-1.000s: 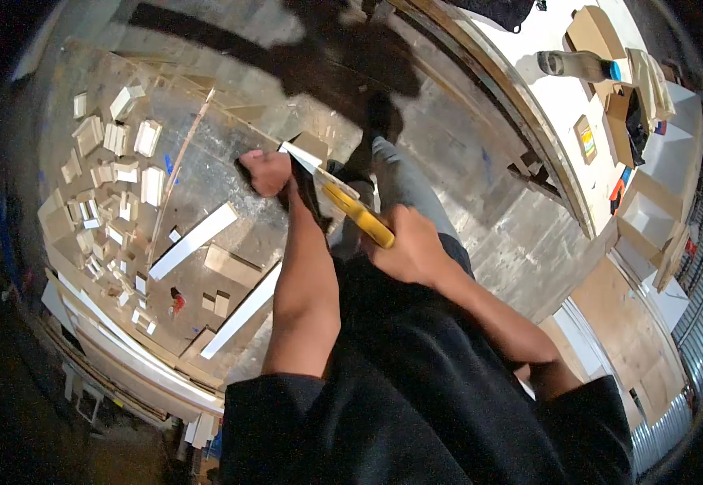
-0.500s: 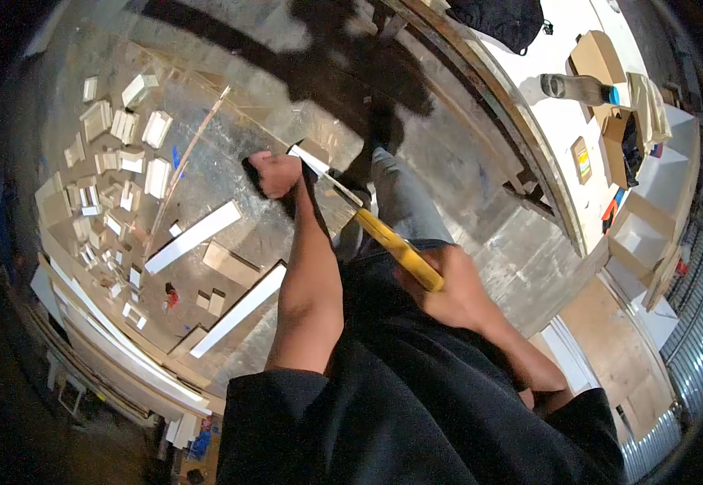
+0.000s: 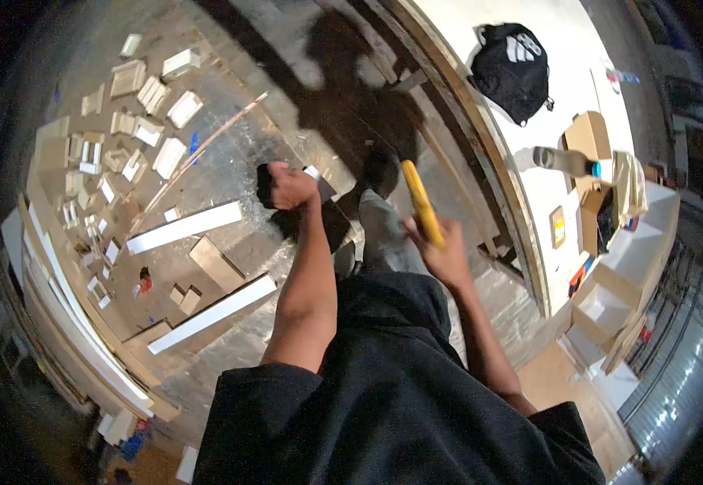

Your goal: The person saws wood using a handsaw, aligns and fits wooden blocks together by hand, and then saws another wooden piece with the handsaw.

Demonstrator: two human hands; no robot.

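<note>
My left hand [image 3: 293,189] is closed in a fist low over the floor. A small white-edged board piece [image 3: 313,172] shows just beyond it; what the fingers hold, if anything, is hidden. My right hand [image 3: 444,249] grips a yellow-handled tool [image 3: 421,198] in front of my leg. Its handle points up and away from me, and its working end cannot be made out here. Left of my forearm lie two long white boards [image 3: 186,228] and a plain wooden board [image 3: 216,263].
Many small wooden blocks [image 3: 153,95] lie scattered at the left, beside a thin wood strip [image 3: 230,121]. On the right, a white table [image 3: 557,259] bears a black bag [image 3: 511,73], a bottle [image 3: 563,161] and an open cardboard box [image 3: 587,137]. White-lined boxes [image 3: 641,238] stand beyond it.
My right hand has swung the yellow-handled tool up and farther from my body, turning it more upright. The thin strip seen past its end no longer shows. My view has shifted; my left hand stays closed.
</note>
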